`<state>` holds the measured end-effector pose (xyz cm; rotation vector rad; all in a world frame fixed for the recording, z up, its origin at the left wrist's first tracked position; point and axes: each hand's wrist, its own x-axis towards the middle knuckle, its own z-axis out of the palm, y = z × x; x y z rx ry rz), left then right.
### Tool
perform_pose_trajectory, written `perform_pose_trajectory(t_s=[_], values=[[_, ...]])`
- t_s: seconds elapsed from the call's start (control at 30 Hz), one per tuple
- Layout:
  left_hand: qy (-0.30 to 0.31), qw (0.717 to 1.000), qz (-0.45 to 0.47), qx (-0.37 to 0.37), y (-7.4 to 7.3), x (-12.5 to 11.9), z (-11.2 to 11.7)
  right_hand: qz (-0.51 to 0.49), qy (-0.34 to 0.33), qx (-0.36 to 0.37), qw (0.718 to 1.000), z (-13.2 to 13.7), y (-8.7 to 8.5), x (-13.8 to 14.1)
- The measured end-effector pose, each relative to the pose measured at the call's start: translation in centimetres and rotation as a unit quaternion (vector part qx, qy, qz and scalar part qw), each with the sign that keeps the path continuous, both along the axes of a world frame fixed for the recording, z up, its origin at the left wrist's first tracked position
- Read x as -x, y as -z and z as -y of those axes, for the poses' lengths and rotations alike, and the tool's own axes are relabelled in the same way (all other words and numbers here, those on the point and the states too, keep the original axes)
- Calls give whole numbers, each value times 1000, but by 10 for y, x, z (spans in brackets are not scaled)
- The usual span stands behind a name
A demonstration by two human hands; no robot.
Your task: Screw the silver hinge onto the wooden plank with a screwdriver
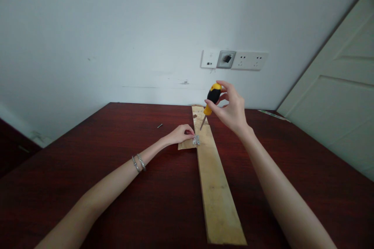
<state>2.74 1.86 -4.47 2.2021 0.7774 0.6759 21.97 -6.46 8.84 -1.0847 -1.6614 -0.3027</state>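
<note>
My right hand (232,107) grips a yellow-and-black screwdriver (214,95), raised over the plank with its shaft slanting down to the left. The tip is apart from the metal hinge (198,140). That hinge lies across the joint between a long wooden plank (214,181) and a small wooden piece (187,145) to its left. My left hand (179,134) rests over the small piece, thumb and fingers pinched at the hinge's left leaf. Whatever is between those fingertips is too small to make out.
A small screw-like metal piece (159,126) lies on the dark red table (131,210), left of my left hand. Behind stands a white wall with sockets (248,60). A pale panelled door (339,85) is at the right, and a thin strip (273,114) lies along the back right edge.
</note>
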Motion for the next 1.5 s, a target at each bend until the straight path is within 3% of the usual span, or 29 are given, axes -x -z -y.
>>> perform_pose_trajectory(t_s=[0.57, 0.87, 1.1, 1.5], values=[[7, 1000, 14, 2, -1, 5, -1, 20, -18, 11, 1000, -3, 4, 0], [7, 999, -25, -43, -8, 4, 5, 24, -18, 9, 1000, -3, 4, 1], [10, 997, -14, -76, -4, 1, 8, 27, -21, 9, 999, -4, 5, 1], [-2, 998, -16, -68, 1, 0, 8, 24, -24, 18, 999, -2, 4, 2]])
